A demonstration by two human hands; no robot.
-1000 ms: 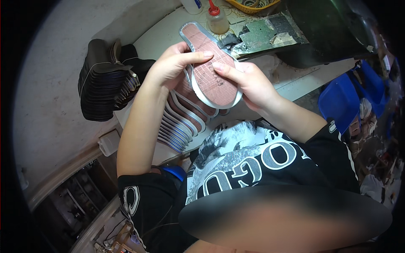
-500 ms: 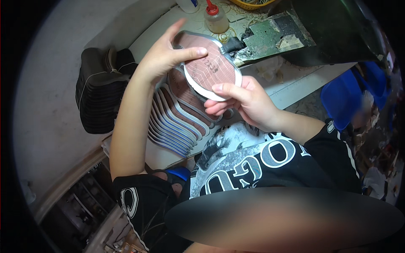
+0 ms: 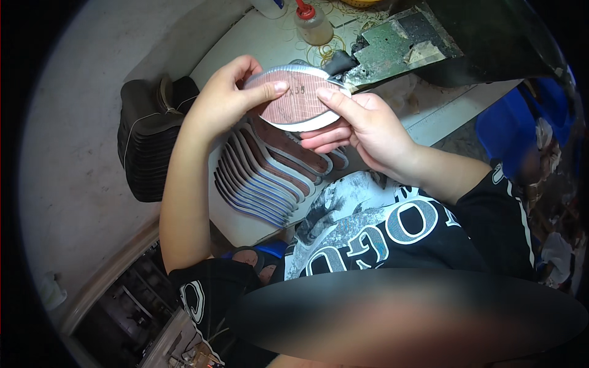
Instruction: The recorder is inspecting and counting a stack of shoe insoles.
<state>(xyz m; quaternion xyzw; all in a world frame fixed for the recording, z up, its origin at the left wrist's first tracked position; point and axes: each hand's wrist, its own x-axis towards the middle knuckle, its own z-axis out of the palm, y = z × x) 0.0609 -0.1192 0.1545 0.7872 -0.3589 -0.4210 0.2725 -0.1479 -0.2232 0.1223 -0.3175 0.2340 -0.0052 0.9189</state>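
Head view: a dark-printed pink sole (image 3: 294, 110) is being pinched under thumbs by left hand (image 3: 224, 99) and right hand (image 3: 373, 130) near stacked soles (image 3: 264, 178) along the desk's (image 3: 451, 111) edge.

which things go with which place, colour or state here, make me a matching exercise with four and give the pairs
Things:
1. loose sole
2. bottle
3. bundle
4. shirt

Places, colours, states:
a. tied up, at the left of the picture
b. black and white, being worn
c. gripped by the left hand and the right hand
d. see-through, with red on top

Right pairs: 1-c, 2-d, 3-a, 4-b
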